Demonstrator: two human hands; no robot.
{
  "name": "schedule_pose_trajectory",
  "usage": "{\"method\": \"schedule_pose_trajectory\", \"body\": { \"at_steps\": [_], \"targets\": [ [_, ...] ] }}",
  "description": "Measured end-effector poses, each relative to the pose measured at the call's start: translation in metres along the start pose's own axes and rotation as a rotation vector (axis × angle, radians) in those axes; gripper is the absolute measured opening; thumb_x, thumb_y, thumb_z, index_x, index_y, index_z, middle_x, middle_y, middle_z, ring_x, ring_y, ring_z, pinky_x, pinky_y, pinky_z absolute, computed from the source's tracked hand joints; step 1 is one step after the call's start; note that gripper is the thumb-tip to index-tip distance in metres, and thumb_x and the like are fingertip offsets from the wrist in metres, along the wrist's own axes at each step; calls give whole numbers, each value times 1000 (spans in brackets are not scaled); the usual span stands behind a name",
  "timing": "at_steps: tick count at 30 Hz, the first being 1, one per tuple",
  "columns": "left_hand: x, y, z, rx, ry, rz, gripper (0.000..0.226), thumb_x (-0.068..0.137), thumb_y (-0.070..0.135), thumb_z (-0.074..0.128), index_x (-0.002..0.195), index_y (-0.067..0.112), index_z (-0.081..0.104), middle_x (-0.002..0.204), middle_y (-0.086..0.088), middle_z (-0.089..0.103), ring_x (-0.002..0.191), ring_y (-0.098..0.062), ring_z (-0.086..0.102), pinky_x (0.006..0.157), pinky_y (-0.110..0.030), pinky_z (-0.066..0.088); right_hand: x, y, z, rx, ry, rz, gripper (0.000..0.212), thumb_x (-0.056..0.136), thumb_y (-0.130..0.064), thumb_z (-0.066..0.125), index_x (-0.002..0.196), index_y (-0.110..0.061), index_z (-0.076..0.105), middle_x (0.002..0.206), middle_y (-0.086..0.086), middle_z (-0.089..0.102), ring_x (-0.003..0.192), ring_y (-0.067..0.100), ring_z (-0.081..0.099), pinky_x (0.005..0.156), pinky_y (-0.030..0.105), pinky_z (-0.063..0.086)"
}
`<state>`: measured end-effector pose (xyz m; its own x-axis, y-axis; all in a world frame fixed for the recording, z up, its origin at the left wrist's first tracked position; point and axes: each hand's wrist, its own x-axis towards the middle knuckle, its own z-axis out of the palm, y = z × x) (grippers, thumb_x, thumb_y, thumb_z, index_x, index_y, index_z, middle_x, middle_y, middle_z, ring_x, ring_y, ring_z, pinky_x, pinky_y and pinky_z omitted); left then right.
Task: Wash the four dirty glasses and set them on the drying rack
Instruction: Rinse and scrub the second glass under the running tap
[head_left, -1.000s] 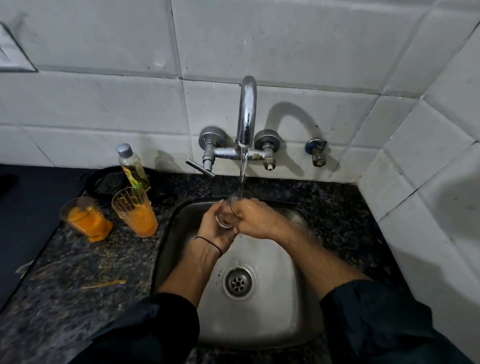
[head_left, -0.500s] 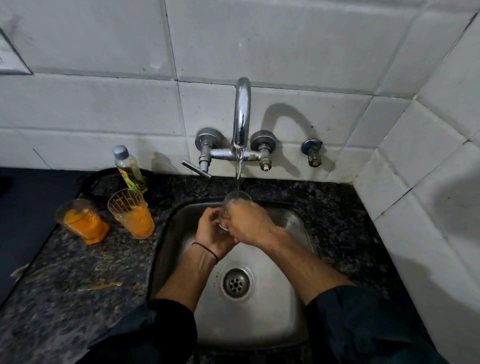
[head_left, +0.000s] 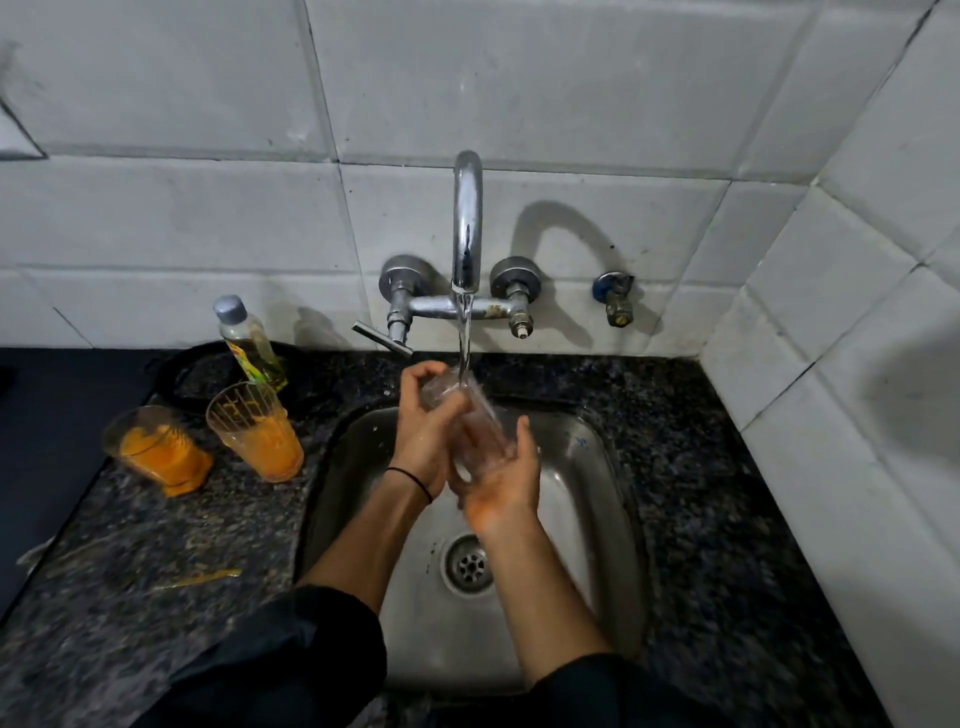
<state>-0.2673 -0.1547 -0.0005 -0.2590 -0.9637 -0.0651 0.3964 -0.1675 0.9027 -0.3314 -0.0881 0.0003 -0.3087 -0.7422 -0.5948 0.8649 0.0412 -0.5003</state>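
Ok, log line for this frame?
phase: rinsing; left hand: grips clear glass; right hand: holds its lower end; tap: running; two stained glasses: on counter

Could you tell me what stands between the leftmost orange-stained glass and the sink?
The head view shows a second orange-stained glass, upright on the counter.

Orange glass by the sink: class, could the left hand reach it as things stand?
Probably, once freed: the left hand grips the clear glass with the right hand, yet the orange glass stands beside the sink, nothing between them.

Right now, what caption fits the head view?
Left hand and right hand rinse a glass under the tap; two dirty glasses wait.
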Motion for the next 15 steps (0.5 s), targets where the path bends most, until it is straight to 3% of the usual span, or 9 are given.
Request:
{"method": "schedule_pose_trajectory", "body": {
  "at_steps": [2,4,7,10,13,15],
  "targets": [
    [-6,3,1,135,-109,82,52,69,-1,65,111,25,52,101,-4,64,89,-16,63,76,-30,55,3,-8,-1,29,-8,84,61,94,-63,48,105,-9,74,99,13,77,99,29,69,103,46,45],
    [-11,1,-1,166,-149,54,60,65,-1,68,118,23,52,103,-4,67,95,-19,64,87,-38,55,10,-17,1,-63,-22,150,61,94,-64,47,112,-11,71,107,18,75,99,32,68,100,46,48],
    [-18,-3,-3,115,-6,-88,52,77,13,76,122,25,53,114,-11,68,99,-24,66,89,-43,55,12,-32,8,-245,-22,162,41,99,-47,53,111,-11,68,98,16,74,86,28,69,91,40,53],
    [-20,-7,-7,23,73,-322,42,96,41,60,130,17,53,119,-15,69,97,-24,71,76,-36,58,13,-38,14,-614,-77,-127,27,99,-29,58,95,-7,73,79,12,77,71,23,71,76,34,56],
    [-12,-7,-12,-142,153,-580,51,101,51,41,123,11,62,104,-14,72,90,-25,69,72,-35,59,10,-41,16,-1143,-272,-469,20,94,-22,63,83,-9,75,84,15,77,77,24,73,80,41,59],
    [-6,-2,-11,-248,195,-723,49,104,46,34,115,8,63,87,-14,72,80,-25,67,62,-32,59,11,-44,14,-1593,-462,-618,16,91,-25,62,89,-18,76,91,3,76,90,19,70,93,41,51]
  ]
}}
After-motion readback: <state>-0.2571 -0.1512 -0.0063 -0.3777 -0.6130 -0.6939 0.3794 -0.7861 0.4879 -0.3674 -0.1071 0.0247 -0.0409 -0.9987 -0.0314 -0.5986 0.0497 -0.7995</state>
